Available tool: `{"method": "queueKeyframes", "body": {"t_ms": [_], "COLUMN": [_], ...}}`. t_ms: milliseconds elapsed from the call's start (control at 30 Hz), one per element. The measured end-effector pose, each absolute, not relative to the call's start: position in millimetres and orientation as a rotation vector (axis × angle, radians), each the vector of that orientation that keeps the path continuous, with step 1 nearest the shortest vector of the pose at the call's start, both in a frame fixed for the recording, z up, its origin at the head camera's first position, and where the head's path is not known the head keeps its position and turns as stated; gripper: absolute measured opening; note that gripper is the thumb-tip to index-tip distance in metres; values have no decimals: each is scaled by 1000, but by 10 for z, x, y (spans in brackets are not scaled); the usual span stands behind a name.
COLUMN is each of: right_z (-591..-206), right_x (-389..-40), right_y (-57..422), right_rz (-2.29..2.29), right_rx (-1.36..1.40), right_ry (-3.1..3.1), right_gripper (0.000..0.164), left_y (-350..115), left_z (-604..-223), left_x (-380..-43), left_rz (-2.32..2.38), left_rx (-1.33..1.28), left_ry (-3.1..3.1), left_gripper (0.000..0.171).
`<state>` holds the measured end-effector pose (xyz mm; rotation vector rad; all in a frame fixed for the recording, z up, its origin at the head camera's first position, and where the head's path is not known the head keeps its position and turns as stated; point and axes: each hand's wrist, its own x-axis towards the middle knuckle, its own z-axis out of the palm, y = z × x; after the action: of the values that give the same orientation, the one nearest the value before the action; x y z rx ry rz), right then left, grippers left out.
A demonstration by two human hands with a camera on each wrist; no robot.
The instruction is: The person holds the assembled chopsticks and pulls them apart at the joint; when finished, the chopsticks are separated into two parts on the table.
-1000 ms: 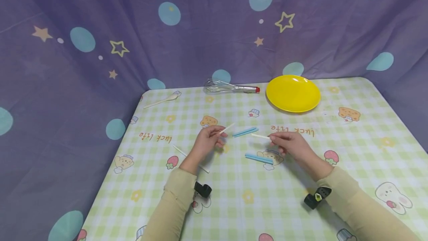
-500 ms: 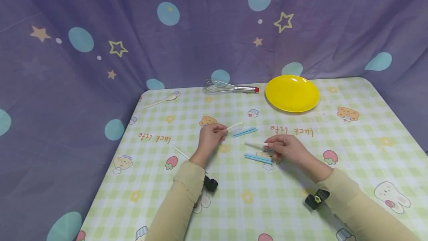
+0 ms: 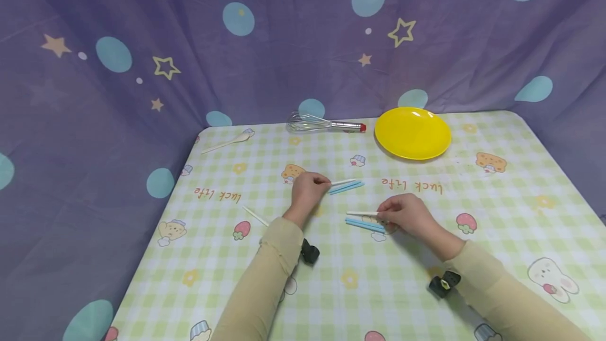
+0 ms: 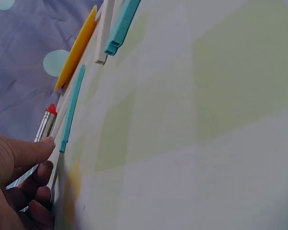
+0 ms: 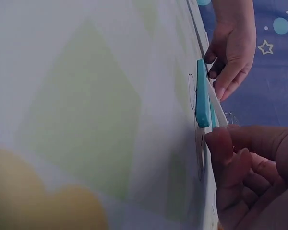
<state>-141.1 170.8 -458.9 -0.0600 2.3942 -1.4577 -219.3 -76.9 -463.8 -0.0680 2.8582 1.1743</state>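
In the head view my left hand (image 3: pixel 309 192) pinches the left end of a thin white stick (image 3: pixel 344 181) between thumb and fingers. That stick lies just behind a far pair of light blue sticks (image 3: pixel 346 188). My right hand (image 3: pixel 408 214) pinches the right end of another white stick (image 3: pixel 361 213), directly behind a near pair of blue sticks (image 3: pixel 363 224). In the right wrist view this white stick (image 5: pixel 218 104) runs beside a teal stick (image 5: pixel 202 98). A third white stick (image 3: pixel 254 216) lies left of my left forearm, partly hidden by the sleeve.
A yellow plate (image 3: pixel 413 133) stands at the back right of the checked tablecloth (image 3: pixel 331 299). Left of it lies a wire whisk (image 3: pixel 326 123) with a red-tipped handle. A pale wooden spoon (image 3: pixel 228 143) is near the back left corner. Behind hangs a purple curtain (image 3: pixel 284 67).
My left hand has moved right, bringing its white stick beside the far blue pair. My right hand has come nearer and lowered its white stick next to the near blue pair.
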Motion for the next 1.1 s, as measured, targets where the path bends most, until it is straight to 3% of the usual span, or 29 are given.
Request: {"method": "queueKeyframes", "body": {"t_ms": [1100], "right_z": [-4600], "right_x": [-1436], "right_y": [1682], "right_rz": [-1152], "right_rx": [-194], "right_ry": [2539], "right_gripper": [8], "left_y": [-769], "left_z": [-4656], "left_x": [-2194], "left_rz": [1086], "left_rx": [28], "left_ry": [2851], "left_gripper": [5]}}
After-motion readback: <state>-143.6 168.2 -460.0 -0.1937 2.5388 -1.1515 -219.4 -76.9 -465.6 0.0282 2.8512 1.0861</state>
